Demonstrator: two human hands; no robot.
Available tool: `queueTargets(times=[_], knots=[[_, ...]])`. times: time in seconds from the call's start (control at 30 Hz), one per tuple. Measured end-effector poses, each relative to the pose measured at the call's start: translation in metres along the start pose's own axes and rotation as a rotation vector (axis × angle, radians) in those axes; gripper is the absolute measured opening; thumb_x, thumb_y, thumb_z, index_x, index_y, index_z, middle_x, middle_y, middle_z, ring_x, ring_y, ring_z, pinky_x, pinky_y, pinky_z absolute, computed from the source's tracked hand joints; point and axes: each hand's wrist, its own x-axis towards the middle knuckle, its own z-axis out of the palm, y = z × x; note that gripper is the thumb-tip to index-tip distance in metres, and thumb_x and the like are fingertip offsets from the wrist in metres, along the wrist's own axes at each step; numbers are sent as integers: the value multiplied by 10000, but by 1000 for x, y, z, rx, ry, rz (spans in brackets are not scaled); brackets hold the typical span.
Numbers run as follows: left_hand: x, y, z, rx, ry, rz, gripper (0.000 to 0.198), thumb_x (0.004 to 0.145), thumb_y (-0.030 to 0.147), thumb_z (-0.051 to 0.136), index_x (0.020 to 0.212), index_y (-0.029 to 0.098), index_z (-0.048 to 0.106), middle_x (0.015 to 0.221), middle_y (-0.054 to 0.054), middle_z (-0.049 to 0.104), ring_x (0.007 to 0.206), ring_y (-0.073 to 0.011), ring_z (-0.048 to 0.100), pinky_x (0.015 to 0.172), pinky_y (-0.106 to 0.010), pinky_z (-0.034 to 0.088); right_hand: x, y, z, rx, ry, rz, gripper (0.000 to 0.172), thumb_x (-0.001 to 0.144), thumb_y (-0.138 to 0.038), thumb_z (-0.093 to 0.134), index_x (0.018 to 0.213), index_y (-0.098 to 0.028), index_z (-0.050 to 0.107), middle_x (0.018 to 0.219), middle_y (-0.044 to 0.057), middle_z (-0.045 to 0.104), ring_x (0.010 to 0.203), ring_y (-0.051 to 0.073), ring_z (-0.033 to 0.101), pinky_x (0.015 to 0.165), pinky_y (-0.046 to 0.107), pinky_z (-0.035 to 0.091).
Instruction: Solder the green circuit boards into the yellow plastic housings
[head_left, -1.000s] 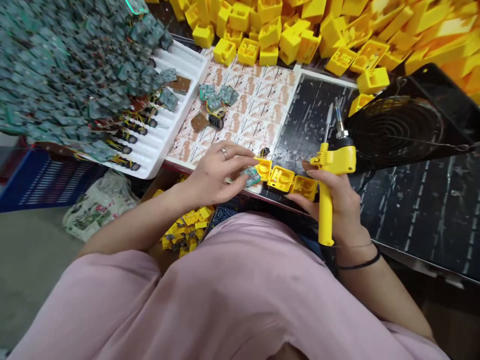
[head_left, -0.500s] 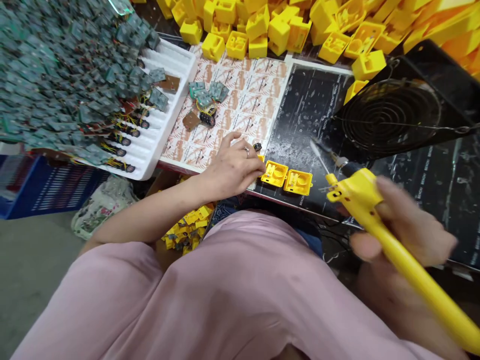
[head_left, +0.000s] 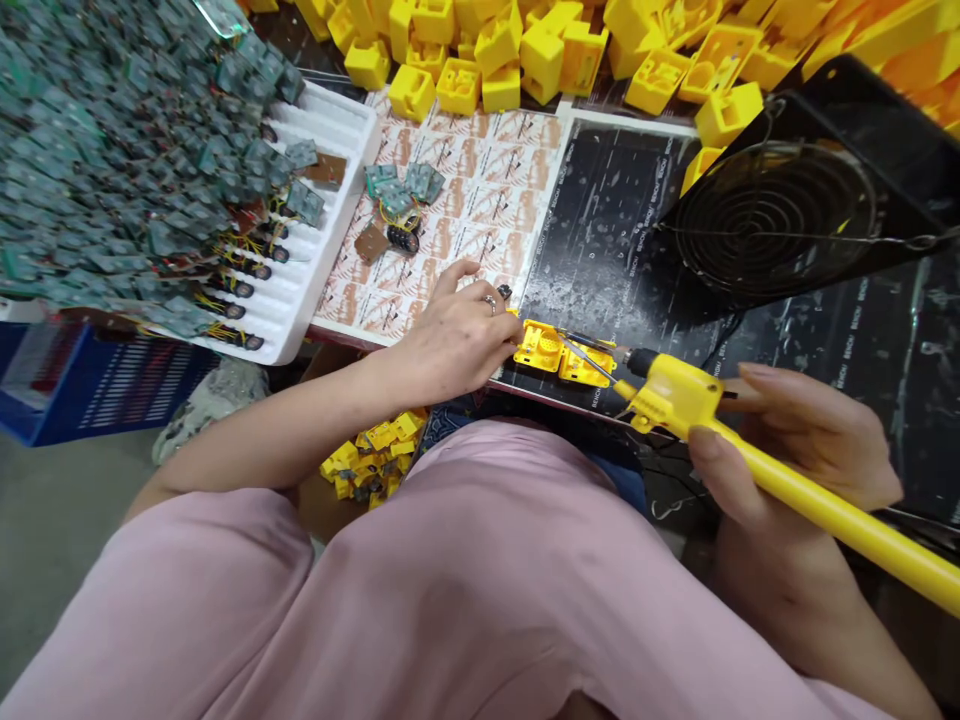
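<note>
Gripping yellow soldering gun [head_left: 679, 392] in right hand [head_left: 821, 440], aimed over open yellow plastic casings [head_left: 540, 346] near edge of bench [head_left: 600, 220]. Holding left hand [head_left: 465, 335] half-curled at casings' left end; cannot tell whether grasping anything. Farther out: wired circuit boards [head_left: 385, 184], black fan [head_left: 776, 220], white foam tray [head_left: 330, 115] heaped with more boards [head_left: 150, 150].

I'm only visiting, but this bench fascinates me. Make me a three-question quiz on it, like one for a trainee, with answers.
1. Who holds the yellow tool? (a) the left hand only, (b) the right hand only, (c) both hands.
2. True or false: the tool points toward the open yellow cases.
3. Fill in: the circuit boards are heaped on a ____ tray.

Key: 1: b, the right hand. 2: true. 3: white.
</note>
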Motion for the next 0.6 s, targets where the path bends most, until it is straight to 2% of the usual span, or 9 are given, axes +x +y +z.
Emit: queueTargets(times=[0.07, 0.13, 0.23, 0.37, 0.47, 0.6], knots=[[-1, 1, -2, -6, 4, -10, 232, 916, 208, 513, 785, 202, 704, 744, -28, 710, 888, -208, 605, 1070, -534, 383, 1, -7, 0, 67, -57, -49, 499, 648, -169, 863, 1114, -273, 719, 946, 19, 746, 681, 160, 683, 607, 306, 573], [-1, 2, -2, -12, 11, -7, 248, 925, 205, 495, 786, 196, 700, 780, -34, 722, 880, -206, 603, 1061, -530, 391, 4, -8, 0, 98, -115, -147, 468, 655, -112, 844, 1083, -253, 719, 883, 15, 744, 691, 162, 691, 590, 290, 580], [1, 6, 0, 48, 24, 23, 292, 948, 221, 456, 777, 183, 689, 776, -40, 708, 847, -206, 594, 1040, -522, 410, 11, -5, -1, 22, -195, -350, 402, 701, -124, 825, 1059, -234, 682, 799, 3, 720, 688, 155, 691, 560, 261, 575], [6, 8, 3, 140, 5, 39, 285, 932, 220, 447, 753, 182, 666, 758, -46, 682, 828, -210, 577, 1011, -508, 432, 23, -9, 0, -82, -359, -567, 243, 767, -217, 811, 897, -220, 606, 684, -18, 674, 587, 119, 666, 441, 188, 508], [8, 8, 3, 164, -3, 56, 261, 907, 212, 461, 739, 186, 658, 722, -42, 661, 810, -207, 569, 999, -491, 444, 30, -14, 1, -131, -372, -646, 255, 762, -227, 820, 828, -211, 574, 656, -18, 668, 542, 99, 646, 379, 155, 444], [9, 6, 1, 141, 7, 68, 254, 898, 218, 470, 729, 188, 657, 709, -37, 650, 795, -199, 564, 991, -481, 446, 33, -17, 1, -184, -367, -655, 228, 774, -222, 807, 777, -225, 579, 645, -29, 673, 527, 90, 640, 360, 145, 424]])
